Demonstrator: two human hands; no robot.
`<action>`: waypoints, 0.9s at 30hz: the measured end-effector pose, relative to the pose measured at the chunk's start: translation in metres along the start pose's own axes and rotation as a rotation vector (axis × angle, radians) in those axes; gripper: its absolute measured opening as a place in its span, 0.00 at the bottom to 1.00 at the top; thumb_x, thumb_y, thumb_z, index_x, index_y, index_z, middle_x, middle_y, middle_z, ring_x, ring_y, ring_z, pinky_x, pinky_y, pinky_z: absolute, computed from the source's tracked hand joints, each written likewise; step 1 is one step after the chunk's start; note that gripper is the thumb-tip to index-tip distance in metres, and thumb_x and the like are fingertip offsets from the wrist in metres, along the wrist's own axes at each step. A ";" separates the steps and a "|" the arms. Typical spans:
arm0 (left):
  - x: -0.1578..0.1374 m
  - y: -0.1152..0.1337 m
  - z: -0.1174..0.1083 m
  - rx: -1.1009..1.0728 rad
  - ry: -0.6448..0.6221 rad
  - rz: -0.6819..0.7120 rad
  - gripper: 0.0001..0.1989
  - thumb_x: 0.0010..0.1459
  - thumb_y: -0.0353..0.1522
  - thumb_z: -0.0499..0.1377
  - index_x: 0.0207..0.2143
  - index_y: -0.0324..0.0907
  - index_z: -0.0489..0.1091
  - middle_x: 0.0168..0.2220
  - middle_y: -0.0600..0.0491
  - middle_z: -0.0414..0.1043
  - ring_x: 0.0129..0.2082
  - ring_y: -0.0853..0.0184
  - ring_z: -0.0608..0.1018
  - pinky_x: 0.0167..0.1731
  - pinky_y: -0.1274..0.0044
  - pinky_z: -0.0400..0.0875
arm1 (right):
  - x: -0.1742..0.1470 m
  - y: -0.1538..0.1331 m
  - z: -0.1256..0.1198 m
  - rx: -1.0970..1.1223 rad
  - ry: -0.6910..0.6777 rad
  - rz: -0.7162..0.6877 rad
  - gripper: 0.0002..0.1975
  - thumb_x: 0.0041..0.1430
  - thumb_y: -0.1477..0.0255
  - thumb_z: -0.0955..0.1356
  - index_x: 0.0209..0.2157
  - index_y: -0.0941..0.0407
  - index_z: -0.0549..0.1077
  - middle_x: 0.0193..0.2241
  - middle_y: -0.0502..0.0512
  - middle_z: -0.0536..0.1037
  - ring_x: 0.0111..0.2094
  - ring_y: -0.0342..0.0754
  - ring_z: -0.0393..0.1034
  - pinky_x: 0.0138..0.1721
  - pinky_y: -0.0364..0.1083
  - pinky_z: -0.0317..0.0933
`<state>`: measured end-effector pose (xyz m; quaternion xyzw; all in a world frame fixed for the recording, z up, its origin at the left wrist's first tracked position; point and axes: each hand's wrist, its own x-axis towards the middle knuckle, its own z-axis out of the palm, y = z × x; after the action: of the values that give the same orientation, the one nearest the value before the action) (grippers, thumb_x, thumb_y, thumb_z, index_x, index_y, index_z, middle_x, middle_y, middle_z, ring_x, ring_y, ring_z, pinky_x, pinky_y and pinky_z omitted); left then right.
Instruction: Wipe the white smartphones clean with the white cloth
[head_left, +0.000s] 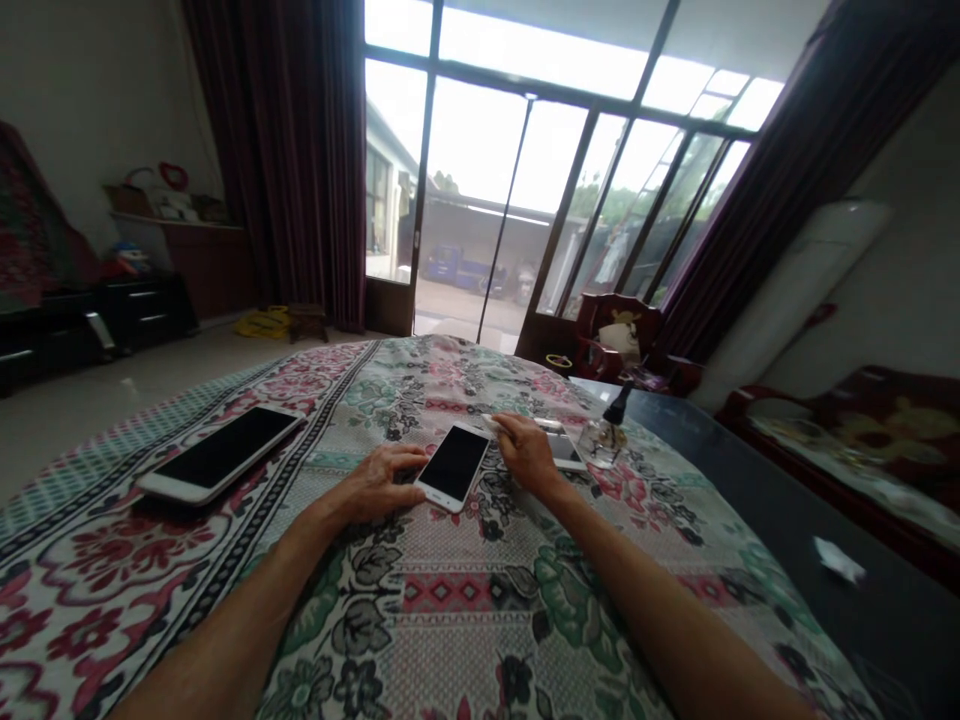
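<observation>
A white-framed smartphone (454, 467) with a dark screen lies face up on the patterned tablecloth (465, 625). My left hand (386, 480) grips its left edge, thumb near the lower corner and fingers higher up. By the phone's upper right corner, my right hand (527, 452) is closed, with a small white tip showing at its fingertips; what it pinches is mostly hidden. Partly behind that hand lies another white phone-like device (568, 447). Just right of it stands a clear bottle (602, 440) with a black top.
A larger white device (225, 455) with a dark screen lies on the left of the table. To the right, a crumpled white tissue (838, 560) rests on a dark surface (795, 520). A wooden chair (619, 335) stands beyond the table, near the glass doors.
</observation>
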<state>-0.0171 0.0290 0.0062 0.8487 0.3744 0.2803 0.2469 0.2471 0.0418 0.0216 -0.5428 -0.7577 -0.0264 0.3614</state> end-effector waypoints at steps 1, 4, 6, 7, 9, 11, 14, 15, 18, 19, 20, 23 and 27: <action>0.000 0.000 0.000 0.000 -0.006 0.000 0.22 0.49 0.36 0.63 0.48 0.43 0.75 0.54 0.46 0.71 0.55 0.56 0.71 0.56 0.66 0.61 | 0.001 0.002 0.001 -0.018 -0.011 0.005 0.17 0.56 0.81 0.62 0.44 0.57 0.75 0.46 0.59 0.77 0.49 0.50 0.69 0.54 0.49 0.59; 0.000 0.000 0.000 -0.001 -0.008 0.000 0.21 0.49 0.37 0.63 0.48 0.44 0.75 0.54 0.47 0.71 0.55 0.57 0.71 0.56 0.66 0.61 | 0.000 0.004 0.004 -0.063 -0.069 -0.010 0.17 0.56 0.82 0.62 0.44 0.58 0.75 0.46 0.59 0.77 0.50 0.50 0.68 0.55 0.49 0.56; 0.001 -0.001 0.000 0.000 0.000 -0.008 0.21 0.49 0.37 0.63 0.48 0.46 0.75 0.54 0.48 0.71 0.55 0.57 0.71 0.56 0.66 0.61 | -0.001 0.003 0.005 -0.085 -0.129 -0.042 0.18 0.55 0.83 0.62 0.44 0.57 0.76 0.46 0.58 0.77 0.50 0.50 0.67 0.55 0.49 0.56; 0.001 -0.001 0.000 0.001 0.001 -0.010 0.21 0.50 0.38 0.63 0.47 0.46 0.75 0.54 0.48 0.71 0.55 0.57 0.70 0.56 0.66 0.61 | -0.002 0.002 0.005 -0.093 -0.157 -0.061 0.18 0.54 0.84 0.62 0.43 0.57 0.76 0.46 0.58 0.77 0.49 0.49 0.67 0.55 0.48 0.56; 0.001 0.000 0.000 -0.002 -0.008 0.005 0.20 0.51 0.37 0.62 0.47 0.46 0.75 0.54 0.49 0.72 0.55 0.57 0.71 0.56 0.66 0.61 | -0.005 -0.001 0.006 -0.102 -0.194 -0.101 0.17 0.53 0.84 0.63 0.41 0.57 0.77 0.44 0.56 0.77 0.48 0.49 0.67 0.53 0.48 0.57; 0.001 0.000 0.000 -0.008 -0.014 0.030 0.18 0.52 0.36 0.61 0.47 0.48 0.75 0.54 0.50 0.72 0.55 0.57 0.71 0.56 0.65 0.61 | -0.008 -0.005 0.005 -0.106 -0.197 -0.127 0.17 0.52 0.84 0.64 0.40 0.57 0.77 0.43 0.56 0.78 0.47 0.49 0.66 0.53 0.48 0.57; 0.001 -0.001 0.001 -0.009 0.016 0.034 0.17 0.53 0.34 0.60 0.47 0.48 0.75 0.53 0.52 0.73 0.54 0.58 0.71 0.57 0.65 0.61 | -0.013 -0.015 0.002 -0.103 -0.200 -0.147 0.14 0.52 0.82 0.64 0.37 0.57 0.78 0.40 0.56 0.78 0.45 0.49 0.66 0.51 0.48 0.58; 0.001 -0.002 0.001 -0.008 0.035 0.023 0.17 0.53 0.34 0.60 0.47 0.48 0.75 0.53 0.52 0.73 0.54 0.59 0.71 0.56 0.66 0.61 | -0.014 -0.018 0.001 -0.098 -0.209 -0.154 0.14 0.52 0.82 0.64 0.36 0.56 0.78 0.39 0.56 0.78 0.44 0.49 0.66 0.50 0.49 0.59; 0.001 -0.004 0.005 -0.006 0.087 -0.010 0.17 0.53 0.33 0.58 0.46 0.48 0.75 0.52 0.52 0.74 0.53 0.60 0.72 0.56 0.67 0.62 | -0.021 -0.031 -0.002 -0.067 -0.240 -0.188 0.14 0.51 0.81 0.63 0.35 0.55 0.78 0.38 0.55 0.78 0.43 0.49 0.66 0.48 0.49 0.60; 0.001 -0.005 0.006 -0.008 0.102 -0.016 0.17 0.53 0.33 0.58 0.46 0.48 0.75 0.52 0.52 0.74 0.53 0.61 0.72 0.56 0.68 0.63 | -0.023 -0.036 -0.002 -0.052 -0.249 -0.207 0.15 0.51 0.81 0.63 0.35 0.55 0.78 0.38 0.55 0.78 0.43 0.49 0.66 0.48 0.49 0.60; 0.001 -0.005 0.007 -0.010 0.116 -0.019 0.17 0.53 0.33 0.58 0.46 0.47 0.76 0.51 0.53 0.74 0.53 0.61 0.73 0.56 0.68 0.63 | -0.026 -0.041 -0.002 -0.036 -0.258 -0.230 0.15 0.50 0.81 0.63 0.36 0.55 0.78 0.38 0.54 0.78 0.43 0.49 0.66 0.48 0.49 0.60; 0.000 -0.006 0.010 0.010 0.152 -0.037 0.17 0.53 0.33 0.58 0.46 0.45 0.76 0.50 0.52 0.75 0.52 0.60 0.73 0.56 0.68 0.63 | -0.035 -0.055 0.000 0.017 -0.301 -0.314 0.16 0.50 0.80 0.63 0.38 0.54 0.77 0.40 0.54 0.77 0.44 0.49 0.65 0.49 0.48 0.59; 0.001 -0.005 0.011 0.043 0.183 -0.073 0.18 0.51 0.32 0.58 0.46 0.45 0.76 0.51 0.52 0.75 0.53 0.59 0.73 0.56 0.68 0.63 | -0.041 -0.067 0.001 0.035 -0.366 -0.390 0.15 0.53 0.78 0.62 0.39 0.54 0.76 0.42 0.53 0.76 0.45 0.49 0.64 0.50 0.48 0.58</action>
<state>-0.0117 0.0308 -0.0052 0.8104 0.4320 0.3392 0.2037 0.1963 -0.0178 0.0212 -0.3759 -0.9011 0.0163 0.2157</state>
